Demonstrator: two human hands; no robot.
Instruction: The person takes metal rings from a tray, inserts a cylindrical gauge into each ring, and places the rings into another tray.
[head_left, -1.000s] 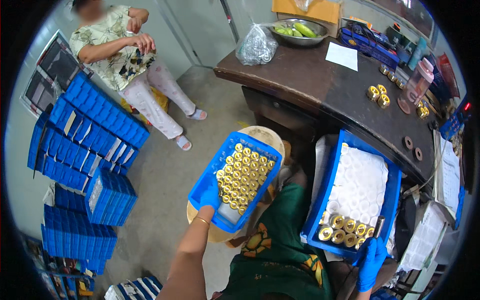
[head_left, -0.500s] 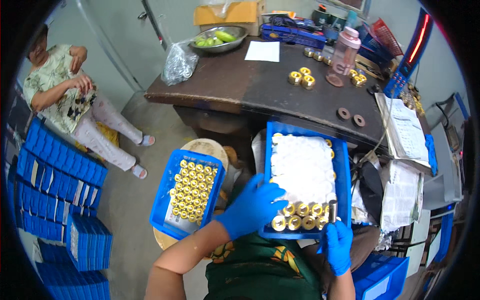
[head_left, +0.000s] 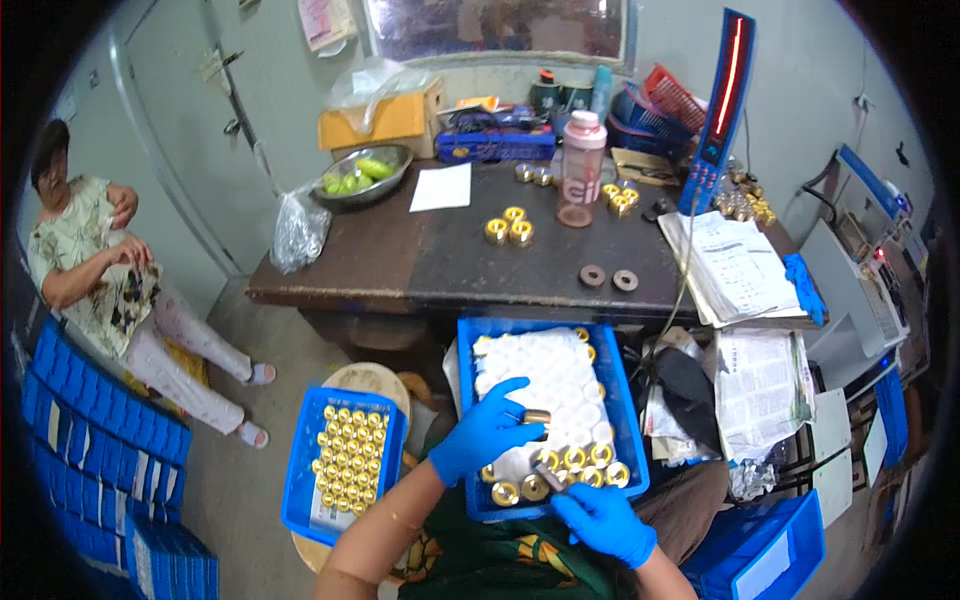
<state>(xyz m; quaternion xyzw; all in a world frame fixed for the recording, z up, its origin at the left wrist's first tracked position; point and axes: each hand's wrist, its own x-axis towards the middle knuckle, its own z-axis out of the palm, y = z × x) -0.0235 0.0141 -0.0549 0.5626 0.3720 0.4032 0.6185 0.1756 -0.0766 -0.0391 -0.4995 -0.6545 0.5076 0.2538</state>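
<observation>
Both hands wear blue gloves. My left hand (head_left: 482, 436) is closed on a short brass-coloured metal ring (head_left: 536, 417), lifted over the right-hand blue crate (head_left: 630, 440). Below it and to the right, my right hand (head_left: 606, 524) grips a small grey metal cylinder (head_left: 549, 476) by its lower end, tilted toward the left hand. Gold-and-silver rings (head_left: 505, 492) stand in rows at the crate's near end. White round-patterned packing (head_left: 540, 365) covers much of the rest. The ring and the cylinder are apart.
A second blue crate (head_left: 297, 480) of gold rings sits on a round stool (head_left: 372, 381) at left. Ahead, the dark desk (head_left: 400, 262) holds a pink bottle (head_left: 582, 165), loose rings and papers (head_left: 735, 265). Another person (head_left: 100, 270) stands far left beside stacked blue crates (head_left: 85, 420).
My left hand, earlier with spread fingers over the crate, now pinches a ring. My right hand has brought the cylinder leftward and tilted it. The view has shifted, showing more wall.
</observation>
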